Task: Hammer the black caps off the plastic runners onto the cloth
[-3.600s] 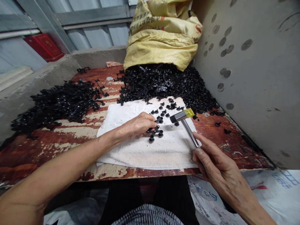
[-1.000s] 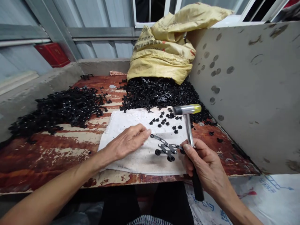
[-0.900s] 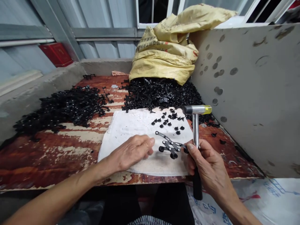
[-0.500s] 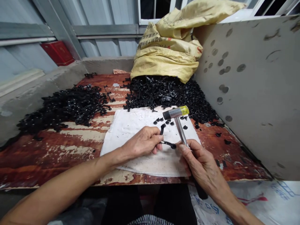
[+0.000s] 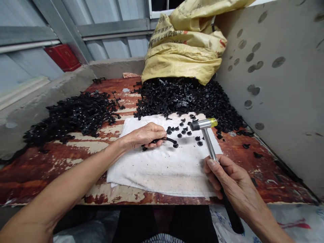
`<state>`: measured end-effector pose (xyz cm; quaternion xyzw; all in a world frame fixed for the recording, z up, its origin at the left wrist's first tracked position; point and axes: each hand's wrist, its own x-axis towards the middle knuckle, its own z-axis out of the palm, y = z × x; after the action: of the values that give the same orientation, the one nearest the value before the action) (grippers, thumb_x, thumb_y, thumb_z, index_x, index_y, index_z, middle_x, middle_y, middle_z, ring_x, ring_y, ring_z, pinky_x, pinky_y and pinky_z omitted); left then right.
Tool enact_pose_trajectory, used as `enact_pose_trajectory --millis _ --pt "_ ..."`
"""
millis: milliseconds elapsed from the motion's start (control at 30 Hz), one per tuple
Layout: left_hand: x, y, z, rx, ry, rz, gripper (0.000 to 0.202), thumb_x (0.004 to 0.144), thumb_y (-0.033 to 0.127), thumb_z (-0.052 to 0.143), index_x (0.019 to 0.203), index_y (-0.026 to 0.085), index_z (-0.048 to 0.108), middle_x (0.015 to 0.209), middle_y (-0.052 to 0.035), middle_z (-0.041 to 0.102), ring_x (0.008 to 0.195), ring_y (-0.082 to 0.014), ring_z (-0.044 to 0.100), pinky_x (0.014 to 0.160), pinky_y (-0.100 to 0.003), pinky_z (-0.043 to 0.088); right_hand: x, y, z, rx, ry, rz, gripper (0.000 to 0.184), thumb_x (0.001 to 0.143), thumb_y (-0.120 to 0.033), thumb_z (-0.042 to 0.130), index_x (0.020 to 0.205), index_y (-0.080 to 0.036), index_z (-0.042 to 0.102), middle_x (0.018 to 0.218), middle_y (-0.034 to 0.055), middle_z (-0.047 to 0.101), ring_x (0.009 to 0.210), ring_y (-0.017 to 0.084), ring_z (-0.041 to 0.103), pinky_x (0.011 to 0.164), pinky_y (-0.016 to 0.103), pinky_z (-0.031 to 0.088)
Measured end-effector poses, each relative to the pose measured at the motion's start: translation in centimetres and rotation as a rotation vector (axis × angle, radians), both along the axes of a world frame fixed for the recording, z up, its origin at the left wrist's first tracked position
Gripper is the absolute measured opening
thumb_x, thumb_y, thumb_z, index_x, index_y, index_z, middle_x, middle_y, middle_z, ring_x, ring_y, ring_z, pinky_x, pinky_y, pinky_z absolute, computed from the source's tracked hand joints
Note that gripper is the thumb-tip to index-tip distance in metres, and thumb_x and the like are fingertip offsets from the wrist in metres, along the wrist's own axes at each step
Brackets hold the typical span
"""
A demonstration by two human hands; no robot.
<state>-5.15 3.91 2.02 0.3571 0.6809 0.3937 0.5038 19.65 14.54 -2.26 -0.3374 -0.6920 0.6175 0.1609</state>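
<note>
My left hand (image 5: pixel 149 135) is closed around a slim black plastic part (image 5: pixel 170 140) with round knobs at its ends, just above the white cloth (image 5: pixel 157 168). One end of the part sticks out right of the fingers, the other shows below them at the left; its middle is hidden. In my right hand (image 5: pixel 227 175) is a small mallet (image 5: pixel 209 140), gripped by its handle and held upright over the cloth's right side. The mallet head has a black face on the left and a yellow one on the right. Several small black round-based pieces (image 5: pixel 183 132) lie on the cloth between my hands.
A yellow woven sack (image 5: pixel 182 60) spills a heap of black parts (image 5: pixel 177 96) behind the cloth. Another pile of black parts (image 5: pixel 76 114) lies at the left on the worn red-brown tabletop (image 5: pixel 83 158). A spotted board (image 5: pixel 283 101) walls off the right side.
My left hand has moved left and slightly up with the black part, away from the right hand. My right hand has shifted right with the mallet and no longer touches the part.
</note>
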Motion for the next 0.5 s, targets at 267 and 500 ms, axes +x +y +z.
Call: enact_pose_trajectory --millis 267,500 --pt "0.26 0.52 0.07 -0.055 0.041 0.003 0.024 0.090 0.023 0.048 0.068 0.015 0.051 0.053 0.0036 0.051 0.034 -0.0020 0.038 0.031 -0.014 0.020 -0.10 0.14 -0.15 -0.037 -0.010 -0.024 0.046 0.078 -0.067 0.058 0.072 -0.021 0.055 0.044 -0.0079 0.041 0.034 0.008 0.036 0.034 0.022 0.030" --pt "0.32 0.73 0.01 -0.065 0.063 0.015 0.025 0.091 0.019 0.046 0.066 0.015 0.050 0.053 0.0038 0.050 0.033 -0.0019 0.037 0.031 -0.015 0.020 -0.24 0.09 0.06 -0.050 -0.009 -0.031 0.049 0.075 -0.070 0.059 0.069 -0.021 0.054 0.042 -0.0080 0.041 0.033 0.008 0.035 0.034 0.021 0.029"
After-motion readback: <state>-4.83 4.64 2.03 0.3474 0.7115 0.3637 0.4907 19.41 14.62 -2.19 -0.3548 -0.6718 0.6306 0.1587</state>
